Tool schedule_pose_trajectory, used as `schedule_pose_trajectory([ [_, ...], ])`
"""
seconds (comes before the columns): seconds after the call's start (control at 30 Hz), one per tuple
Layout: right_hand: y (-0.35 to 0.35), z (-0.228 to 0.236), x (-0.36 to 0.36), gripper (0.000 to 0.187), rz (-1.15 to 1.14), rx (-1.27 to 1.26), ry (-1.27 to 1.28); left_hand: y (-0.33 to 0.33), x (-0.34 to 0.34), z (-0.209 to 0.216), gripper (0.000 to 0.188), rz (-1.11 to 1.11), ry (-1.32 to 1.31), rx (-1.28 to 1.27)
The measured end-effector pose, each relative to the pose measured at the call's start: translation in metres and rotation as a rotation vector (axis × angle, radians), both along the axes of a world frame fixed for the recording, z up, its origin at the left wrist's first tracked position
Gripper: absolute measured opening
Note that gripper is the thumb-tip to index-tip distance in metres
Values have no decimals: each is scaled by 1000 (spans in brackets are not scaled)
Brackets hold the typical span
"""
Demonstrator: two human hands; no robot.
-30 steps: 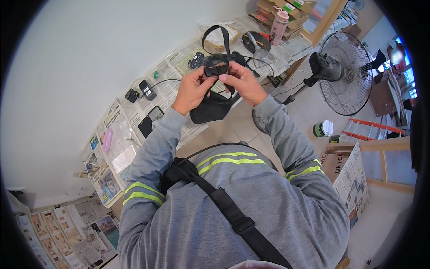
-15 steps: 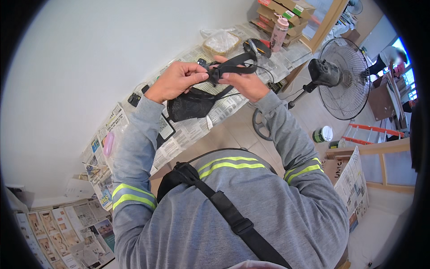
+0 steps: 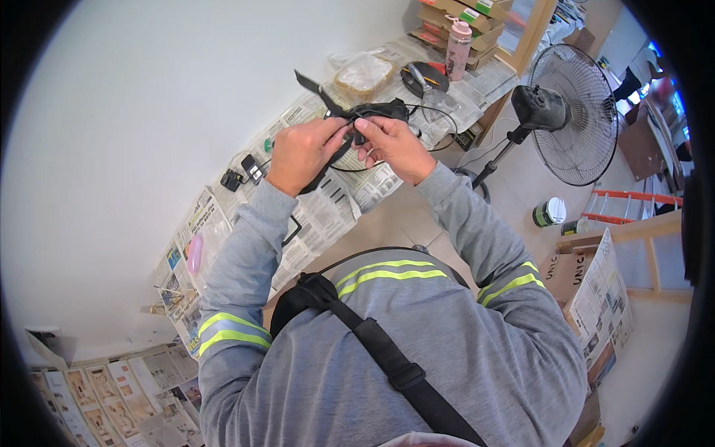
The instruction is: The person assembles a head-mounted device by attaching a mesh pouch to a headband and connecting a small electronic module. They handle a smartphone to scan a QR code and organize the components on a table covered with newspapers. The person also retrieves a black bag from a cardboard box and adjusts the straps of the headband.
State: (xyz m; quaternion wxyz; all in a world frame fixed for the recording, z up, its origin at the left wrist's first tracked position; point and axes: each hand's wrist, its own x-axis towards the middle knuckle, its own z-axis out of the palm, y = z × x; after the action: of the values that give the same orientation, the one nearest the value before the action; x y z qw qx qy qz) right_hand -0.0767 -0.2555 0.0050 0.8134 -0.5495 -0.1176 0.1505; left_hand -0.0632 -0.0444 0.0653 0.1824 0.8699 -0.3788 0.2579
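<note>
My left hand point(image 3: 304, 153) and my right hand point(image 3: 393, 145) are close together over a newspaper-covered bench. Both pinch a black strap point(image 3: 320, 91) between thumb and fingers. One flat strap end sticks up beyond my left hand. Black bunched fabric point(image 3: 386, 110) joined to the strap lies behind my right hand, and another dark part hangs below my hands. The exact spot where the fingertips meet is partly hidden. A thin black cable point(image 3: 447, 119) loops out to the right.
Along the bench lie small black devices point(image 3: 232, 179), a plastic bag point(image 3: 365, 77), a round black tray point(image 3: 424, 79), a pink bottle point(image 3: 459, 49) and stacked cardboard boxes point(image 3: 471, 30). A standing fan point(image 3: 573, 115), a can point(image 3: 550, 212) and an orange ladder point(image 3: 633, 197) are to the right. Another person stands far right.
The black strap piece has been turned over: its loop pointed right, and now a loose end points up and left. The mesh part no longer hangs in front, and my right hand has shifted slightly left.
</note>
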Motion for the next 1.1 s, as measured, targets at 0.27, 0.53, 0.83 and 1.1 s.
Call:
schedule_pose_trajectory([
  [0.27,-33,16,5,34,22,-326,-180,13,1,-4,12,-40,-112,83],
  [0.53,-19,26,0,35,143,-152,-59,3,0,-20,16,-49,-128,-162],
  [0.83,3,-1,-8,35,-36,21,47,2,-8,-34,21,-21,-189,-51],
  [1.1,25,-8,-25,31,-269,166,43,-1,-20,-39,19,25,-171,-66],
])
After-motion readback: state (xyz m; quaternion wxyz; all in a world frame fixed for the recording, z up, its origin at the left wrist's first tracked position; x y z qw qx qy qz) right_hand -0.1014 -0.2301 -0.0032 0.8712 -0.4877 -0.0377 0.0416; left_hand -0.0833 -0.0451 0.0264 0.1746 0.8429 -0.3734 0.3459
